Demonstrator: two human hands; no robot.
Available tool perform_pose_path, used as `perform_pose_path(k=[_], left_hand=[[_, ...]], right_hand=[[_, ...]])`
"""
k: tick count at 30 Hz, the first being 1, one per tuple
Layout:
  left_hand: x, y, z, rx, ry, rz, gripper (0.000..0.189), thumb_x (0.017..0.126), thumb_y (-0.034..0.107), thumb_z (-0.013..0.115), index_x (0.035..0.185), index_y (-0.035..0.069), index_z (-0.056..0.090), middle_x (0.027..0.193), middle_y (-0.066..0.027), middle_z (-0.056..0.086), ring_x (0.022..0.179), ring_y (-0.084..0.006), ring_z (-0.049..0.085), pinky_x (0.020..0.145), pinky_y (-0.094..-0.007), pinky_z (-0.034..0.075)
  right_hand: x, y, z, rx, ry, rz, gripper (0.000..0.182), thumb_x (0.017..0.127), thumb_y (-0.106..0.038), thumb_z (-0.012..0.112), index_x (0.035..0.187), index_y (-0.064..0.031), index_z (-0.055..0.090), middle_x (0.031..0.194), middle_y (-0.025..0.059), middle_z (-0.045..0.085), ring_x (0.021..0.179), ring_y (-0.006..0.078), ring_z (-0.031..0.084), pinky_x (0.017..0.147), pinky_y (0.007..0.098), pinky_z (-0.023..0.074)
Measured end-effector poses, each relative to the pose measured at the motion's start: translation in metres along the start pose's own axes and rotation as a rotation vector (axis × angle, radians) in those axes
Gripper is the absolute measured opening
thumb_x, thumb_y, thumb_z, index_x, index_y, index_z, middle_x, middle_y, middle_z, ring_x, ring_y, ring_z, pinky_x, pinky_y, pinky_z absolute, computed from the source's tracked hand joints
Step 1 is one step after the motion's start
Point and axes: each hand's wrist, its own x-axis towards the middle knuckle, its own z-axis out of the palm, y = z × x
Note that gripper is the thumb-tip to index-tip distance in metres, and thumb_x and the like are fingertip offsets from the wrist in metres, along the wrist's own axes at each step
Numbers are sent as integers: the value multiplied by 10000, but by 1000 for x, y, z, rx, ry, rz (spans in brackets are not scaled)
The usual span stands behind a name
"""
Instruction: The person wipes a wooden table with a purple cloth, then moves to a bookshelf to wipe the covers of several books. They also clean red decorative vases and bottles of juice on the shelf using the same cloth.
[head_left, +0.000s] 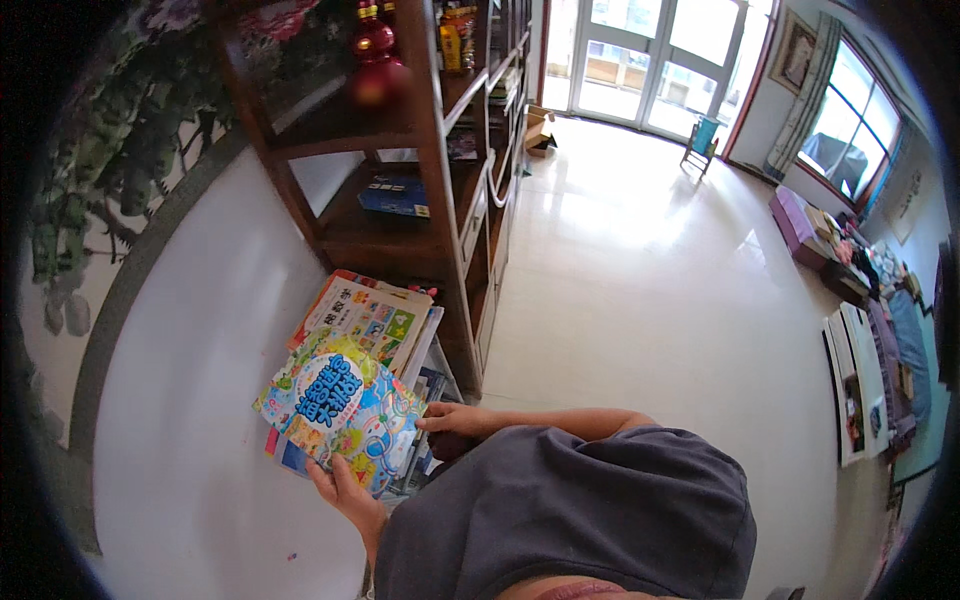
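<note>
A colourful children's picture book (349, 405) with large blue lettering on its cover is tilted in front of me. My left hand (345, 487) grips its lower edge, the thumb lying on the cover. At the right edge my right hand (459, 421) holds it between thumb and fingers. Beyond the book, a stack of books and printed booklets (375, 319) sits on a small rack (446, 364) against the cabinet side. Part of another blue booklet (289, 454) shows beneath the held book. Lower items on the rack are partly hidden.
A dark wooden display cabinet (442, 247) stands beside the rack, holding a blue box (397, 196) and a red gourd ornament (375, 56). The white wall (180, 360) runs along the left. Farther off are a cardboard box (538, 129), a small chair (701, 146) and a cluttered sofa (900, 360).
</note>
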Motion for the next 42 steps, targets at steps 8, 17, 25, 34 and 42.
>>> perform_pose_path(k=[8,17,25,34,42], left_hand=[[-6,19,10,97,-106,95,537,1018,158,508,1485,-23,314,1379,-180,498,1181,-262,561,975,-384,481],[-4,-4,-3,-22,-71,240,304,1022,85,478,1302,-32,469,1204,-91,584,1041,-134,538,913,-291,450],[34,26,49,-25,-131,380,270,994,57,526,1249,-33,530,1201,-70,599,1046,-117,549,910,-271,440],[95,59,123,-282,-369,311,325,971,44,576,1289,0,526,1153,-92,643,1009,-107,601,880,-270,476],[157,-26,100,564,-173,170,298,867,177,723,1066,-4,595,818,-91,673,726,-125,642,644,-267,489]], right_hand=[[-49,-20,-6,463,-49,-60,223,956,-182,674,1146,-70,639,943,-2,667,813,122,600,714,307,504],[-46,-41,-6,394,-61,-21,226,992,-137,614,1196,-46,646,1036,14,703,907,120,644,814,297,532],[-24,-97,-60,-331,174,-435,236,949,-152,670,1135,-7,676,1003,-4,686,925,85,572,847,299,503],[-32,-207,-84,-143,305,-521,306,944,-192,682,1176,7,677,1062,18,704,928,99,632,837,264,517],[48,-161,-131,-653,516,-353,290,894,-259,695,1017,3,701,873,103,710,752,166,632,682,356,506]])
